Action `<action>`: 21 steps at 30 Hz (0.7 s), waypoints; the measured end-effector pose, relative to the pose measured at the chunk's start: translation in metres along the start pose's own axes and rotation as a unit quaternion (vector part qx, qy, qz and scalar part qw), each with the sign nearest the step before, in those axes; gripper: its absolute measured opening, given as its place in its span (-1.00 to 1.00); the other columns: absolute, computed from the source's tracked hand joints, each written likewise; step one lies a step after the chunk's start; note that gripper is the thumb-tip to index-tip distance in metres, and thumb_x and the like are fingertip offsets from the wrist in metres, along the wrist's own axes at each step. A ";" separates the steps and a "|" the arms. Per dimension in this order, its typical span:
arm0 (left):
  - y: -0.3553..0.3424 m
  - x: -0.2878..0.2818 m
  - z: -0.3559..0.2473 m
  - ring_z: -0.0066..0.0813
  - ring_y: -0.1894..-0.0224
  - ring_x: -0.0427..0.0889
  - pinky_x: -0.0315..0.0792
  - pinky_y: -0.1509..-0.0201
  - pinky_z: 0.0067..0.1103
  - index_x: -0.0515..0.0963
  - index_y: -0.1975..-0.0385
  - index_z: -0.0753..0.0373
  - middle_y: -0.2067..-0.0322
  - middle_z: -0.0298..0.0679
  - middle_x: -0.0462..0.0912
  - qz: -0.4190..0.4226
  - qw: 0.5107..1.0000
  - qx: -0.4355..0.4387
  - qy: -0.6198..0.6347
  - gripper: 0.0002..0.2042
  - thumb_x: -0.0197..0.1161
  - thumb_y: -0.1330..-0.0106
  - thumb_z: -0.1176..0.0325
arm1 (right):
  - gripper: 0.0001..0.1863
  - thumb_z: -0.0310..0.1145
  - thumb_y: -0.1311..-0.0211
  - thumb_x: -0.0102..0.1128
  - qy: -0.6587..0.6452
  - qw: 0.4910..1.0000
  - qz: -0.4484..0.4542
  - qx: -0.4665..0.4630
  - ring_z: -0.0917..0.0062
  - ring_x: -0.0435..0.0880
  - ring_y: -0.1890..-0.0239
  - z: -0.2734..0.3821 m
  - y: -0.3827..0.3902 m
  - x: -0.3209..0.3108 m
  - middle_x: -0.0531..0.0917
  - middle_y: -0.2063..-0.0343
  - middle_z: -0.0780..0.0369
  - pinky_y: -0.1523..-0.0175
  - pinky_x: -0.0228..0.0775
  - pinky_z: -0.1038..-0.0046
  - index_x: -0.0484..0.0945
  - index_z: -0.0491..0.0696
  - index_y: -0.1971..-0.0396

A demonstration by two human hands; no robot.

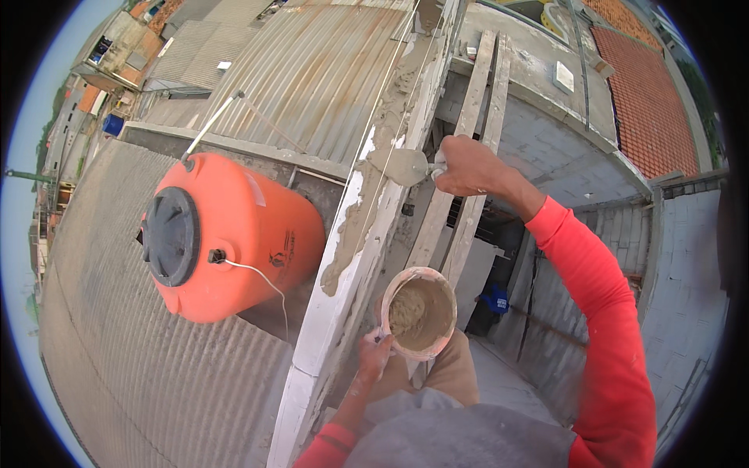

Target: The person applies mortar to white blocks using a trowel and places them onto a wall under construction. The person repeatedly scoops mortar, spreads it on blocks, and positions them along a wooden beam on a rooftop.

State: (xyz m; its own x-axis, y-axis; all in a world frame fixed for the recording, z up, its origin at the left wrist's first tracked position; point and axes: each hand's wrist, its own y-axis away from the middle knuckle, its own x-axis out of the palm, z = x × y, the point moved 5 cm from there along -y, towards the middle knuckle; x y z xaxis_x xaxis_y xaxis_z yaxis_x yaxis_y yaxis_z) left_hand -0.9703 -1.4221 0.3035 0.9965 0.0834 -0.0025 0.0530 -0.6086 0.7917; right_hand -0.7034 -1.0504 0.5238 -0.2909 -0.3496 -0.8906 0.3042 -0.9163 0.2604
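Note:
My right hand [470, 167] is closed round the handle of a trowel [405, 165]. The trowel's mortar-smeared blade lies over the top of the wall [331, 308], at the strip of wet mortar [374, 148] spread along it. A taut string [388, 160] runs lengthwise above that strip. With my left hand [374, 356] I grip the rim of a round bucket [445, 303] at its lower left side. Grey mortar [409, 312] sits in the bucket, which is tilted so its inside shows. My left fingers are partly hidden by the rim.
Left of the wall stands a large orange water tank [257, 210] with a black lid [173, 236], beside corrugated roofing [156, 343]. Two wooden planks [466, 222] span a deep drop right of the wall. A blue object [495, 299] lies below. A white pipe [209, 125] rises from the tank.

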 end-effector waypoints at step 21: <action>0.008 -0.005 0.014 -0.43 0.29 0.81 0.82 0.14 -0.44 0.71 0.16 0.45 0.26 -0.16 0.79 -0.017 0.999 0.006 0.041 -0.86 0.25 -0.47 0.52 | -0.76 -0.34 -0.07 0.34 0.250 0.940 -0.231 0.040 0.03 0.85 0.14 -0.125 -0.160 -0.083 0.83 0.26 0.03 0.10 0.69 0.07 0.73 -0.11 0.26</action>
State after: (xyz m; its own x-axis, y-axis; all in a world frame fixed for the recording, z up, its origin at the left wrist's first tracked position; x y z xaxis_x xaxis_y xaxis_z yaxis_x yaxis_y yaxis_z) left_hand -0.9739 -1.4387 0.3010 0.9854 0.1687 0.0214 0.0882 -0.6144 0.7841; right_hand -0.6148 -0.8500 0.5098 0.0926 0.2060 -0.9742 0.1744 -0.9666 -0.1878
